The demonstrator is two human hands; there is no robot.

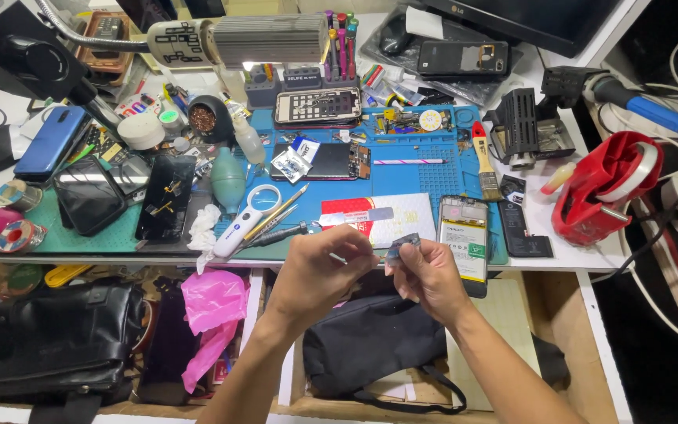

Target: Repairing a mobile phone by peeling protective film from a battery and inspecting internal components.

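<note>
Small grey flat rectangular part [403,245], held just below frame centre, in front of the near edge of the white workbench [559,235]. Right hand [431,276] pinches it: thumb and fingertips clamped on its lower edge, part tilted slightly. Left hand [322,271] sits just beside it, fingers curled together around a thin silvery tool [339,257] whose tip pointed toward the part; contact between tip and part cannot be told.

Directly behind the hands, on the blue rubber work mat [433,177]: 1 opened smartphone with back cover off [464,239], battery and green label showing, at right of centre; 1 white-and-red card [378,218] beside it to the left.

Centre left: white handheld magnifier [246,220], several pencils and probes [280,216] lying next to it.

Right of mat: yellow-handled flat brush [484,161], black phone battery [523,228], red tape dispenser [602,188] at the right side.

Left side of frame: green cutting mat [64,239] carrying 2 black phone screens [119,196]; blue phone [50,143] further up left.

Top centre: grey ribbed lamp head on flexible neck [264,38], rack of pink-handled screwdrivers [340,39].

Lower frame, under the bench: black fabric bag [370,349] beneath the forearms, pink plastic bag [212,314] at left of centre, black leather bag [60,330] lower left.
</note>
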